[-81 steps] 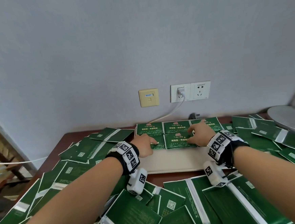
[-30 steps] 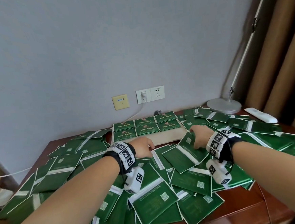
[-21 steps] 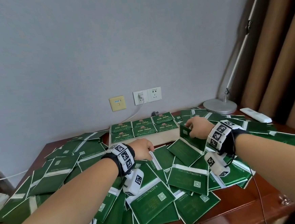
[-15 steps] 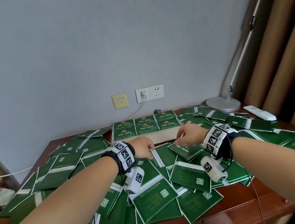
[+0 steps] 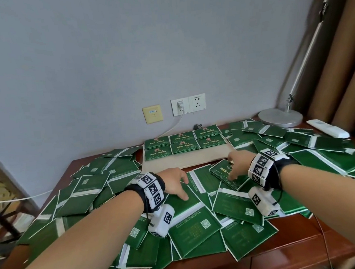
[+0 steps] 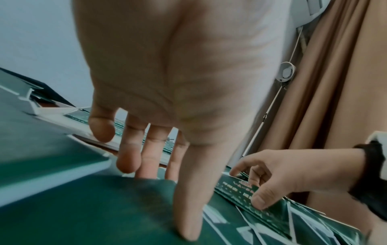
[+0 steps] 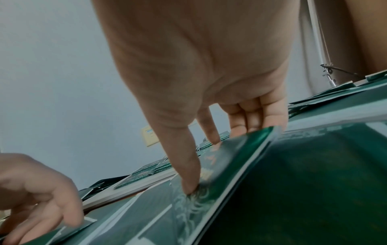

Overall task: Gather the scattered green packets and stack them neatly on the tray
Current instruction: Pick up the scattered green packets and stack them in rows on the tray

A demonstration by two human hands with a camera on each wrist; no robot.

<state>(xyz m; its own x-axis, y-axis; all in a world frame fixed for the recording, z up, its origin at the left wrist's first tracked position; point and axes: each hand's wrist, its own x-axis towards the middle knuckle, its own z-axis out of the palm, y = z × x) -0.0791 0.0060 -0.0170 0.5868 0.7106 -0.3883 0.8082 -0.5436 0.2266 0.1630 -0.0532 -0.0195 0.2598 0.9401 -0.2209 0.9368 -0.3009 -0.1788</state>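
Note:
Green packets (image 5: 192, 224) lie scattered over the wooden table, most with the plain back up. At the back centre is a flat beige tray (image 5: 195, 160), and several packets (image 5: 183, 143) sit on it face up in two neat rows. My right hand (image 5: 232, 169) pinches one printed-face-up packet (image 5: 222, 172) just in front of the tray. Its thumb lies on the printed face (image 7: 226, 165) and its fingers reach over the far edge. My left hand (image 5: 182, 189) rests with straight, spread fingers on the loose packets to the left. Its thumb tip presses on one packet (image 6: 104, 207).
A round grey lamp base (image 5: 280, 117) and a white remote (image 5: 327, 131) stand at the back right among packets. Wall sockets (image 5: 188, 104) with a cable sit above the tray. Brown curtains hang at the right. Bare wood (image 5: 288, 253) shows at the front right.
My right hand lifted a packet from the right-hand pile, turned it printed face up and brought it down in front of the tray. The left hand barely moved.

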